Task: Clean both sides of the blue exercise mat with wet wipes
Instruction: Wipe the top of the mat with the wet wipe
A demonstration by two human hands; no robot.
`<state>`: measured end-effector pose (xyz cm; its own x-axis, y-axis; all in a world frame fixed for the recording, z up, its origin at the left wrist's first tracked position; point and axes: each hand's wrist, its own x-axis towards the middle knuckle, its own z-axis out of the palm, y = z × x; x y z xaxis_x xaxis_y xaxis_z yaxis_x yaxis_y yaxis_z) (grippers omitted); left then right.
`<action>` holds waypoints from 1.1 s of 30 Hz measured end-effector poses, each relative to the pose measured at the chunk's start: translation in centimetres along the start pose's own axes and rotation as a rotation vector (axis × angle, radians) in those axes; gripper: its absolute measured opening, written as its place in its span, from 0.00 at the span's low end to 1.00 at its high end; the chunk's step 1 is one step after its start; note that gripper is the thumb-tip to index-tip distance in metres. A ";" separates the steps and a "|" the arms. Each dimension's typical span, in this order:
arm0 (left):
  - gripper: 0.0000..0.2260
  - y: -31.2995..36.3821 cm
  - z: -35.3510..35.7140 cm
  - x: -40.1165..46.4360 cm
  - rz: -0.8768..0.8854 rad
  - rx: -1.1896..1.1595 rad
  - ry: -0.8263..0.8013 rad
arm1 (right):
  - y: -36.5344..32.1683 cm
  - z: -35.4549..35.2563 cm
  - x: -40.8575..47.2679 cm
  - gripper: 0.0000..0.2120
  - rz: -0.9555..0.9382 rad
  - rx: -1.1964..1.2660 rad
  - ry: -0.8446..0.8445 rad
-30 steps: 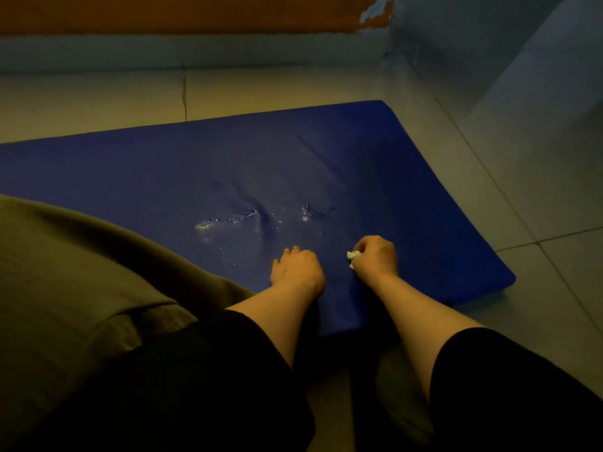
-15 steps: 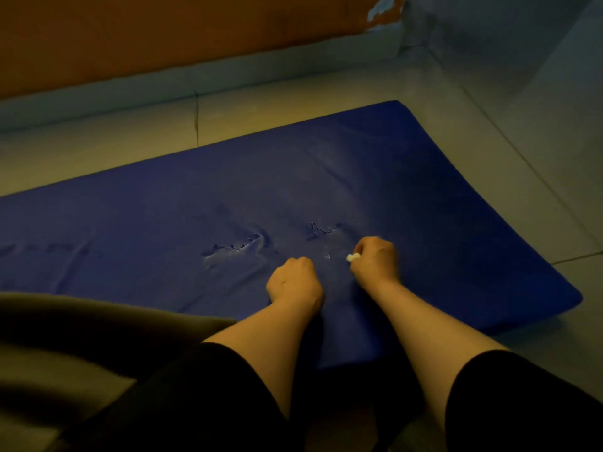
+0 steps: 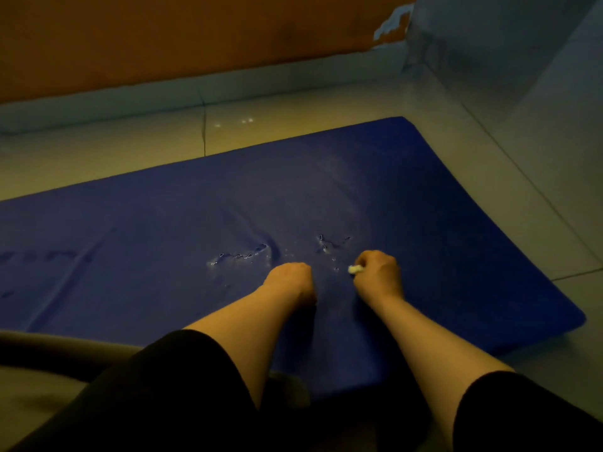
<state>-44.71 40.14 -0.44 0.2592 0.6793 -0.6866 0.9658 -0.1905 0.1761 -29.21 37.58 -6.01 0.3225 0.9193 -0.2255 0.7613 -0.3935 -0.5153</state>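
- Blue exercise mat [image 3: 326,203] is lying flat on the tiled floor [image 3: 130,158], running from the left edge of the view to a rounded corner at the right, near the room corner.
- Wet patches and droplets [image 3: 241,256] are glistening on the mat surface just beyond the two hands; creases are showing around them.
- Right hand [image 3: 378,275] is resting on the mat with fingers curled, gripping a small white wad of wet wipe [image 3: 354,269]; only a bit of the wipe is poking out at the thumb side.
- Left hand [image 3: 288,280] is sitting on the mat just beside the right, fingers curled under in a fist, nothing visible in it.
- Both forearms are emerging from dark sleeves [image 3: 163,386].
- Orange wall [image 3: 163,37] with pale skirting is standing beyond the floor strip.
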 end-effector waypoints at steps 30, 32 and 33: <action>0.13 -0.3 2.3 -1.0 0.007 -0.026 0.187 | -5.6 1.8 0.6 0.07 -0.253 -0.146 -0.222; 0.11 -0.4 2.1 -0.7 0.027 0.019 0.217 | -4.5 1.5 1.2 0.07 -0.271 -0.133 -0.183; 0.10 -0.5 2.1 -0.4 0.038 0.040 0.234 | -3.9 1.0 1.8 0.07 -0.259 -0.161 -0.153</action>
<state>-45.33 38.47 -1.71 0.2956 0.8158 -0.4971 0.9552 -0.2443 0.1672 -32.15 40.80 -5.29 0.0277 0.9724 -0.2318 0.8901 -0.1296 -0.4371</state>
